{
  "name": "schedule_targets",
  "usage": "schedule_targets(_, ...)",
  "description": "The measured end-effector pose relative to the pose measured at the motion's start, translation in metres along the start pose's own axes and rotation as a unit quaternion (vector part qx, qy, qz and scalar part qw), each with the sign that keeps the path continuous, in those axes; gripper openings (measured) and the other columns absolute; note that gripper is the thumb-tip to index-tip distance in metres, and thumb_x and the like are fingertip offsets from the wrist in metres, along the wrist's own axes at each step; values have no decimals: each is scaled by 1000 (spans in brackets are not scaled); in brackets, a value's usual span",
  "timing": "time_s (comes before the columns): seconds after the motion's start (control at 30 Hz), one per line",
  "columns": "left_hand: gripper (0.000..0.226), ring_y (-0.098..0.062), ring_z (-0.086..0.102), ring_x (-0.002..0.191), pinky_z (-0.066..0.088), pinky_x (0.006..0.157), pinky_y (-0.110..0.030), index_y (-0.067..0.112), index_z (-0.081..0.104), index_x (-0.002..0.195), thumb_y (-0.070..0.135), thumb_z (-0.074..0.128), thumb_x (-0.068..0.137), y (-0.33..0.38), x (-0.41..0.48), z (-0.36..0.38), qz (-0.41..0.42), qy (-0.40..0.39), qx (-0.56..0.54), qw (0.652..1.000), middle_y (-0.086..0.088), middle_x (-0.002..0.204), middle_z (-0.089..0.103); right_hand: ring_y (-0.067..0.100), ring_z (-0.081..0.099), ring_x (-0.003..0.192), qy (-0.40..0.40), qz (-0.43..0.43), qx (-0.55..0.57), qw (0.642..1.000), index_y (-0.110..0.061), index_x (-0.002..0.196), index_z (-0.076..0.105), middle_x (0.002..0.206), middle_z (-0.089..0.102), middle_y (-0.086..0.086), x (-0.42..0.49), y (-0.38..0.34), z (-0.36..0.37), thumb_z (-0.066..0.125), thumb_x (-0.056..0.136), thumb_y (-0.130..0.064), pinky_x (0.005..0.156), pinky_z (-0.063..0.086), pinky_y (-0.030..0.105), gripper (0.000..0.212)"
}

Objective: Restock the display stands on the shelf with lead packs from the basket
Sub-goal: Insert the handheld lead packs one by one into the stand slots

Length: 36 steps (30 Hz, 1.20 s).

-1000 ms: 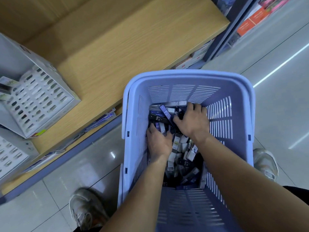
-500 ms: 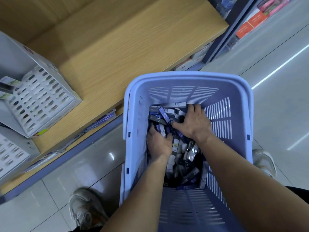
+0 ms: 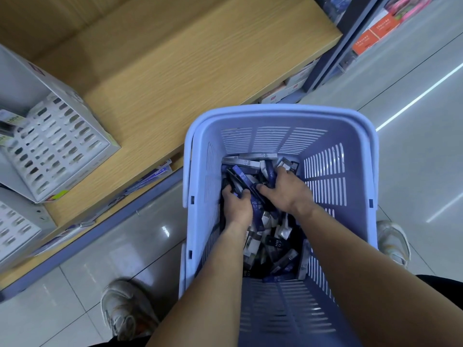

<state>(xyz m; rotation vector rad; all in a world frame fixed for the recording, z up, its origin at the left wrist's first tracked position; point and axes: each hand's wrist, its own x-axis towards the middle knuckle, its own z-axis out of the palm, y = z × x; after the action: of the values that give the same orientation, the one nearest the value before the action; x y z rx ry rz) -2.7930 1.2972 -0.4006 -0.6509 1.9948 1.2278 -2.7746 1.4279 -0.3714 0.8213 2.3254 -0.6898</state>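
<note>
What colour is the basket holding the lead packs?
The basket is pale lavender-blue plastic with slotted walls, best seen in the head view.

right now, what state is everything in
lavender slatted plastic basket: upright, partly filled
blue and white lead packs: jumbled loose in basket
left hand: fingers curled round several packs
right hand: fingers dug into pile, grip unclear
white perforated display stand: on wooden shelf, most slots look empty

Display stands on wooden shelf

Glossy grey floor tiles — a bright light streak — wood-grain shelf left.
</note>
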Motion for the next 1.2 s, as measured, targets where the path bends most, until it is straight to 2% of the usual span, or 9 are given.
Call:
schedule_targets(0.27, 55, -16, 61, 113, 47, 102, -34, 13, 38, 139, 32, 67, 96, 5, -6, 0, 17, -52, -74, 996, 4, 120, 64, 24, 64, 90, 10, -35, 125, 991, -22, 121, 53, 97, 66, -2, -18, 2, 14, 46, 99, -52, 74, 51, 37, 38)
schedule_targets(0.37, 59, -10, 65, 109, 50, 98, -30, 14, 44, 135, 31, 76, 89, 2, -3, -2, 36, -65, -79, 994, 9, 114, 68, 19, 65, 78, 7, -46, 225, 973, -18, 101, 61, 83, 67, -3, -25, 0, 19, 49, 101, -43, 69, 52, 36, 28)
schedule_targets(0.47, 69, -15, 64, 114, 50, 99, -34, 18, 48, 135, 44, 80, 79, -1, -4, -2, 35, -74, -80, 993, 4, 121, 68, -3, 62, 68, 0, -59, 322, 945, -24, 86, 63, 75, 66, -10, -29, -1, 23, 50, 103, -27, 63, 46, 19, 22)
schedule_targets(0.63, 85, -18, 63, 116, 49, 106, -45, 19, 50, 132, 62, 76, 65, 0, -6, -3, 41, -64, -76, 994, -1, 125, 66, 6, 65, 108, -42, -62, 355, 932, -18, 125, 62, 115, 71, -8, -31, 4, 36, 52, 103, -25, 95, 52, 30, 25)
schedule_targets(0.73, 90, -15, 62, 119, 47, 108, -41, 22, 52, 134, 70, 73, 61, -2, -5, -4, 52, -70, -60, 994, 4, 126, 67, 5, 66, 96, 7, -63, 365, 929, -17, 119, 67, 104, 72, -6, -37, 4, 34, 59, 100, -20, 82, 50, 18, 21)
schedule_targets(0.83, 64, -10, 64, 115, 48, 107, -39, 23, 58, 131, 55, 76, 78, -2, -6, -5, 61, -80, -51, 994, 7, 121, 70, 14, 65, 75, 44, -66, 379, 922, -21, 103, 76, 83, 72, 4, -39, 5, 33, 65, 96, -18, 68, 50, 23, 13)
schedule_targets(1.07, 36, -4, 68, 97, 50, 89, -24, 21, 66, 114, 31, 81, 84, -3, -8, -7, 66, -19, -24, 997, 12, 103, 73, 3, 64, 74, 97, 12, 388, 916, -17, 99, 72, 81, 68, -9, -44, 4, 36, 70, 92, -14, 65, 48, 12, 8)
schedule_targets(1.13, 39, -7, 69, 99, 50, 87, -24, 19, 65, 116, 33, 82, 83, -4, -13, -9, 66, -12, -12, 998, 11, 105, 74, 5, 64, 74, 113, 24, 369, 922, -14, 103, 71, 82, 66, -12, -47, 4, 35, 67, 94, -13, 66, 49, 15, 10)
schedule_targets(1.2, 66, -15, 67, 110, 52, 98, -33, 16, 60, 128, 50, 80, 76, -3, -20, -11, 64, -4, 1, 998, 5, 118, 72, 7, 62, 79, 130, 26, 349, 928, -10, 113, 70, 90, 68, -9, -52, 4, 31, 63, 95, -11, 72, 48, 15, 19)
